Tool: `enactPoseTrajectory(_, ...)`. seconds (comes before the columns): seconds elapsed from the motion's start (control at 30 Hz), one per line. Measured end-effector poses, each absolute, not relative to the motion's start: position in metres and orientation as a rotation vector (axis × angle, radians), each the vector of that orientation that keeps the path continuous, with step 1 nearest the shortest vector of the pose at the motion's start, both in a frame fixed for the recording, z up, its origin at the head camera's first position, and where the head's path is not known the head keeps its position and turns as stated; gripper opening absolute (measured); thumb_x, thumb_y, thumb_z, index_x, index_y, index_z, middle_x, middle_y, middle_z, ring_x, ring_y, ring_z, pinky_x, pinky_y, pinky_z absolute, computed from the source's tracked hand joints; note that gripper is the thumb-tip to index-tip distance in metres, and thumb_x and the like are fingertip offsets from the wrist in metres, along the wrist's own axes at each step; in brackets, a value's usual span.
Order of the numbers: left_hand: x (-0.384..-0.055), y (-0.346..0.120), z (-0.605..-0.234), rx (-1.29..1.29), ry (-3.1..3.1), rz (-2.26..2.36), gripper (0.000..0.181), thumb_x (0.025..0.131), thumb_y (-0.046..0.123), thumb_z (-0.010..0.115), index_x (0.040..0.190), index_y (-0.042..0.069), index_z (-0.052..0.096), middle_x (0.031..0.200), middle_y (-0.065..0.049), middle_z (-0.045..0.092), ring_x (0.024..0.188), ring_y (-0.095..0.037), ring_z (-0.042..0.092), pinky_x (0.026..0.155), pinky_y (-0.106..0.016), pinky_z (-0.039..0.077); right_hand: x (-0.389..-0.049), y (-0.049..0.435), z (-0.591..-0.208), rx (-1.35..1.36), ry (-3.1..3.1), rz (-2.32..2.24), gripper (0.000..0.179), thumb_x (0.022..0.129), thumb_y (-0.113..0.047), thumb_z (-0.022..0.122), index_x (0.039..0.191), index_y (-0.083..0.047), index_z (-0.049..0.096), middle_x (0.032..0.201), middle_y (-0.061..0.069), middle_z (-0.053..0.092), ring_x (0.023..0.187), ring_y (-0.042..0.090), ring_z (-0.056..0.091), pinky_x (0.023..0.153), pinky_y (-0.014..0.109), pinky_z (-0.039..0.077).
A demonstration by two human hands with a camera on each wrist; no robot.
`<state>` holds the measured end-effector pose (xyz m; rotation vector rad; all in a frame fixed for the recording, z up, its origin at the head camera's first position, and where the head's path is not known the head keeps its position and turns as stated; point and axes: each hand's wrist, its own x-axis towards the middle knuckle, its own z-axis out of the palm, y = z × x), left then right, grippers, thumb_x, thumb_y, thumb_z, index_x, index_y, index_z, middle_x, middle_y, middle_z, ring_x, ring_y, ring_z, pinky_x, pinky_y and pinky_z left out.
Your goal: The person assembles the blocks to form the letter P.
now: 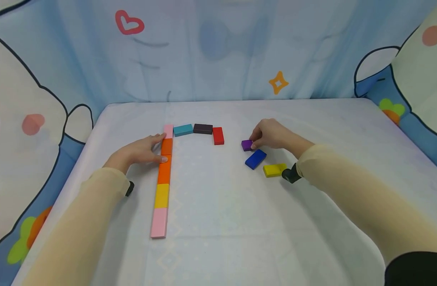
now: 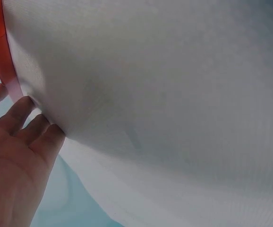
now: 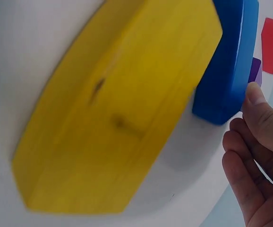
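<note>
My left hand (image 1: 141, 151) lies beside a straight column of flat blocks. Its thumb touches an orange block (image 1: 165, 171), and its fingertips reach the column's edge near the far orange block (image 1: 166, 146) and small pink block (image 1: 168, 130). Farther right, my right hand (image 1: 275, 134) pinches a purple block (image 1: 245, 145) between thumb and fingers, partly covering it. A blue block (image 1: 256, 159) lies just in front of that hand. The yellow block (image 1: 273, 170) sits nearer me, looming large in the right wrist view.
From the column's far end, a teal block (image 1: 183, 130), a black block (image 1: 203, 128) and a red block (image 1: 218, 136) run rightward. A yellow block (image 1: 162, 196) and a long pink block (image 1: 159, 223) form its near end. A patterned curtain (image 1: 218, 59) hangs behind the white table (image 1: 218, 254).
</note>
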<state>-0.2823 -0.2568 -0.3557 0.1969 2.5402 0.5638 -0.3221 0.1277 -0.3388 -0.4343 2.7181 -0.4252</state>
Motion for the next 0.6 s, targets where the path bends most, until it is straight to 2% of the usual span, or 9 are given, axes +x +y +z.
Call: enactPoseTrajectory(0.6,-0.284,-0.257,-0.356,0.175,2.529,0.582,0.09,0.098,0.034,0.067,0.166,0.021,0.009,0.173,-0.016,0.005,0.159,-0.041,0.005,0.126,-0.064,0.012,-0.312,0.066,-0.342,-0.438,2.68,-0.434,0.03,0.091,-0.016,0.078,0.119,-0.005,0.076,0.11,0.012,0.075,0.102,0.025,0.065,0.095,0.036,0.058)
